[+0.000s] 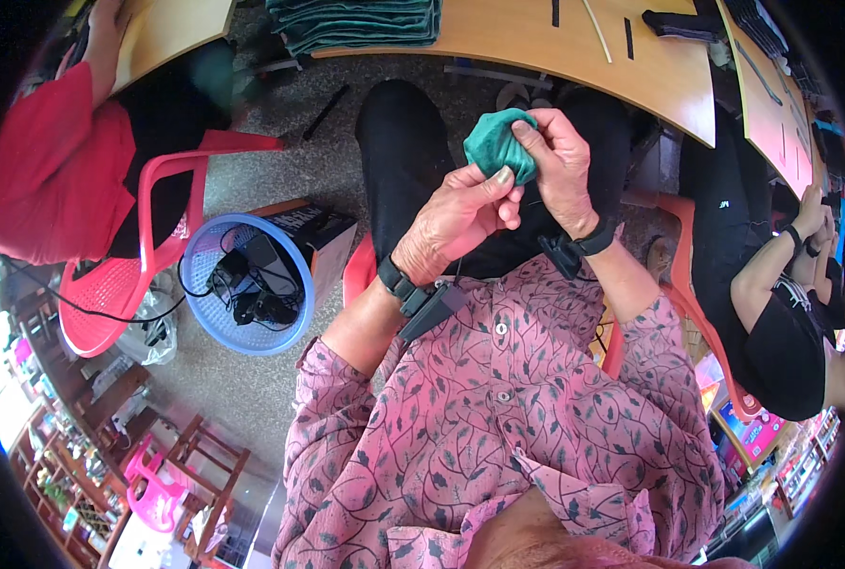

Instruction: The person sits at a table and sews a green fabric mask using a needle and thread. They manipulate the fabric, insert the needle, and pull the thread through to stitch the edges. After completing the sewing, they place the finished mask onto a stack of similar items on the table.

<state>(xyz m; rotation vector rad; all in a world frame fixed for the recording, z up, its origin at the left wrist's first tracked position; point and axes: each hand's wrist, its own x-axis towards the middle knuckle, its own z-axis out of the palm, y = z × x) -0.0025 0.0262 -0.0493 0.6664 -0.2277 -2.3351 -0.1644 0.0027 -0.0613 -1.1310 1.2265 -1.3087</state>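
Note:
A piece of dark green cloth point(495, 142), bunched into a rounded, gathered shape, is held up between my two hands above my lap. My left hand point(462, 213) pinches its lower edge between thumb and fingers. On its right side, my right hand point(561, 169) grips the cloth, thumb on top and fingers curled behind. The underside of the cloth and some fingertips are hidden. Both wrists wear black straps with small dark devices.
Ahead is a wooden table point(508, 30) with a stack of folded green cloths point(356, 27). A blue basket point(195, 305) of black cables and devices stands at left beside a dark box point(326, 237) and a red plastic chair point(147, 223). People sit on both sides.

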